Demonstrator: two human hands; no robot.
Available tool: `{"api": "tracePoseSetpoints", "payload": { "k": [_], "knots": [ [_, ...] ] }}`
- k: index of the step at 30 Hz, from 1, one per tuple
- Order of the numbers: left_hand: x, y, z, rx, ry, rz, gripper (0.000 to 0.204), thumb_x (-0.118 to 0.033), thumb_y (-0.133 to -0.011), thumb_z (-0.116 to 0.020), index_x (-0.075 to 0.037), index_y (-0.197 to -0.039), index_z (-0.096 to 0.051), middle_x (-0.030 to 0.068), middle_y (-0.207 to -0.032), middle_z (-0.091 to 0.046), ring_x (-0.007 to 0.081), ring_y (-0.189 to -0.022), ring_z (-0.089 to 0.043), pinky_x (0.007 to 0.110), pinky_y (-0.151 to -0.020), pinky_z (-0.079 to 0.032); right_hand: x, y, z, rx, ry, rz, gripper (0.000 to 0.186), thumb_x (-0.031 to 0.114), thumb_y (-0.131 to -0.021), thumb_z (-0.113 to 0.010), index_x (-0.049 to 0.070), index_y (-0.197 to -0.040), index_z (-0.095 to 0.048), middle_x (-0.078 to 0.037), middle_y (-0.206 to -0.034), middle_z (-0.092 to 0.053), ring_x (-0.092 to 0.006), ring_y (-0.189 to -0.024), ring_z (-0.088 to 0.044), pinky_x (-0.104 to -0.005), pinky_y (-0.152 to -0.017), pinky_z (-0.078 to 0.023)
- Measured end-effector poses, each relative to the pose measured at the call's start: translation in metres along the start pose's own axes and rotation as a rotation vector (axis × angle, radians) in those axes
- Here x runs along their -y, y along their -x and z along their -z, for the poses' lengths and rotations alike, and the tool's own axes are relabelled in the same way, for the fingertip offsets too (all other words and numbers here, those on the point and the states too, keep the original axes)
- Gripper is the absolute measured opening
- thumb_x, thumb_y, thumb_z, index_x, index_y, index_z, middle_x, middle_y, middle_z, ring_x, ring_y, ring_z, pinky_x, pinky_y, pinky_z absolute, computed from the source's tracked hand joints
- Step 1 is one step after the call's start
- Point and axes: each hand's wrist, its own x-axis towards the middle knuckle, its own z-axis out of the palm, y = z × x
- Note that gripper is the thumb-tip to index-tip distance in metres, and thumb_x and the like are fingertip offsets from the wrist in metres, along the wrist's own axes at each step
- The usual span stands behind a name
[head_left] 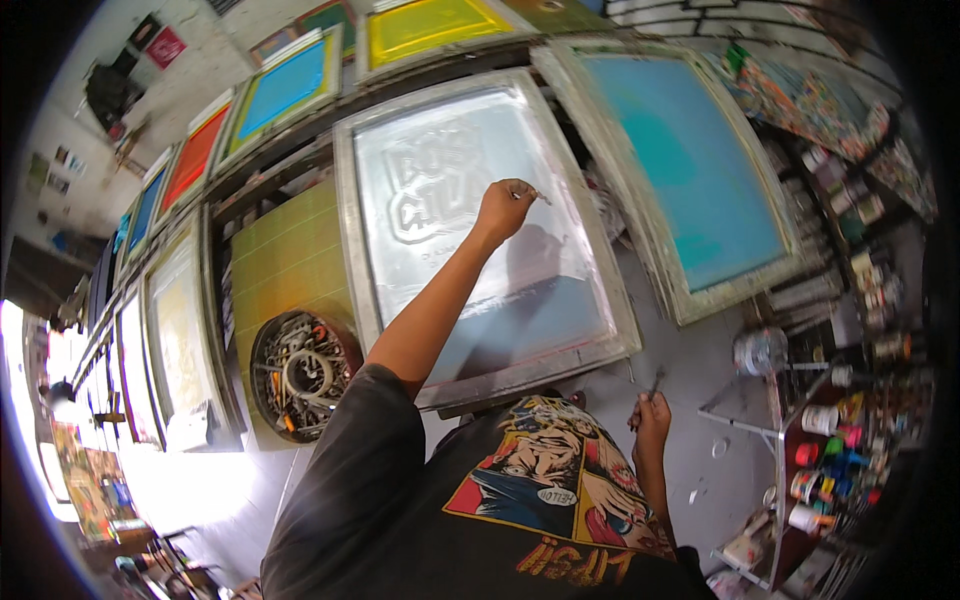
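A large wooden-framed printing screen point(480, 362) lies in front of me, its mesh coated pale silver-white with raised lettering in the middle. My left hand point(506, 210) is over the right half of that mesh, fingers pinched together. Something small and pale sticks out from the fingertips, too small to name. Off the frame's near right corner, my right hand point(651, 418) is lower down, closed around a small dark thin tool point(658, 378) that points up. The lower part of the mesh looks greyish-blue, partly under my arm's shadow.
A round tin point(262, 375) full of tools and metal parts sits on a green board point(285, 250) at left. A blue-green screen point(690, 170) is on the right. Coloured screens, including a yellow one point(430, 32), line the back. A shelf point(765, 432) holding bottles stands at right.
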Motion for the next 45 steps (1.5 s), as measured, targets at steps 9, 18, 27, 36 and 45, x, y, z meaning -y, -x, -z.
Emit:
{"api": "tracePoseSetpoints", "payload": {
  "k": [9, 18, 27, 36, 45],
  "knots": [
    [-0.003, 0.046, 0.14, -0.21, 0.004, 0.075, 0.02, -0.016, -0.086, -0.063, 0.004, -0.088, -0.066, 0.0052, -0.074, -0.063, 0.0103, -0.066, -0.051, 0.027, -0.061, -0.042, 0.022, -0.004, 0.005, 0.069, -0.003, 0.069, 0.01, 0.013, -0.093, -0.053, 0.01, -0.085, -0.048, 0.003, -0.063, -0.042, -0.0053, -0.051, -0.038, -0.0207, -0.047, -0.034],
    [0.017, 0.163, 0.235, -0.476, 0.018, 0.178, 0.02, -0.017, -0.087, -0.063, 0.003, -0.089, -0.065, 0.0037, -0.08, -0.063, 0.0096, -0.074, -0.054, 0.025, -0.068, -0.043, 0.054, -0.038, -0.006, 0.313, 0.097, 0.167, 0.009, 0.014, -0.093, -0.054, 0.006, -0.092, -0.051, 0.002, -0.066, -0.043, -0.0061, -0.054, -0.04, -0.0222, -0.05, -0.034],
    [-0.046, 0.236, 0.21, -0.536, 0.379, 0.361, 0.016, -0.022, -0.087, -0.063, -0.006, -0.087, -0.065, -0.0039, -0.075, -0.055, 0.0074, -0.066, -0.045, 0.023, -0.061, -0.034, 0.053, -0.028, 0.004, 0.46, 0.117, 0.11, 0.008, 0.012, -0.092, -0.054, 0.005, -0.088, -0.051, 0.002, -0.066, -0.044, -0.0055, -0.055, -0.042, -0.0228, -0.051, -0.035],
    [-0.097, 0.218, 0.139, -0.261, 0.73, 0.364, 0.014, -0.023, -0.088, -0.062, -0.011, -0.093, -0.062, -0.0023, -0.086, -0.056, 0.01, -0.079, -0.048, 0.026, -0.068, -0.039, 0.018, 0.004, 0.061, 0.292, 0.125, 0.077, 0.01, 0.015, -0.093, -0.054, 0.007, -0.088, -0.051, 0.004, -0.064, -0.041, -0.0041, -0.051, -0.038, -0.0211, -0.047, -0.033],
    [-0.106, 0.222, 0.036, 0.284, 0.777, 0.268, 0.018, -0.022, -0.09, -0.059, -0.006, -0.1, -0.058, -0.0001, -0.093, -0.059, 0.0091, -0.08, -0.05, 0.023, -0.063, -0.038, -0.077, 0.139, 0.126, -0.265, -0.121, 0.097, 0.019, 0.019, -0.092, -0.057, 0.005, -0.08, -0.052, 0.002, -0.065, -0.048, -0.0059, -0.058, -0.044, -0.0244, -0.053, -0.038]
  ]
}}
